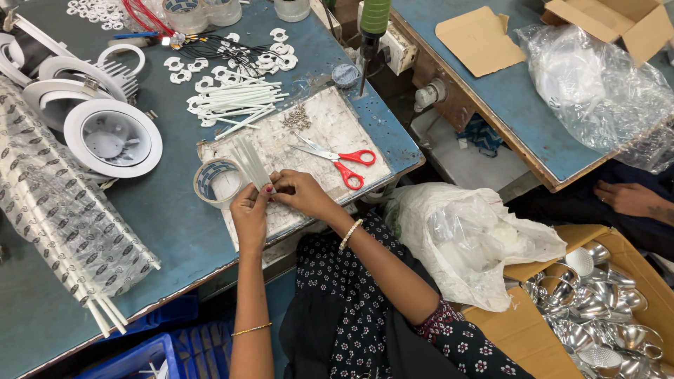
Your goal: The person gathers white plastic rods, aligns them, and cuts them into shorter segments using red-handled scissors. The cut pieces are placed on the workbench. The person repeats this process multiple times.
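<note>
You sat at a blue worktable [161, 210] that filled the left part of the view, and a second blue table [519, 105] stood to the right of it, well apart. On the left edge of your table lay a long printed plastic bundle [63, 210] with white tubes sticking out of its lower end. At your right side a cardboard box [533, 330] held shiny metal reflector cups [597, 302], and a white plastic bag [463, 238] leaned between this box and your table. Near the top left stood white round lamp housings [112, 137], one of them with the open side up. In front of you a worn white board [316, 133] lay on the table. On it were red-handled scissors [340, 160], lying slightly open, and a small heap of screws [297, 118]. A roll of clear tape [214, 181] rested at the left edge of the board, just beside your left hand [249, 210]. Behind the board lay a loose pile of white tubes [235, 102] and many small white washers [270, 56]. Your left hand and your right hand [302, 193] met over the board, both with fingers pinched narrow on a thin white tube [281, 188] between them. A few more white tubes [249, 160] rose from your left hand toward the tape roll. Another person's hand [628, 198] rested at the far right.
</note>
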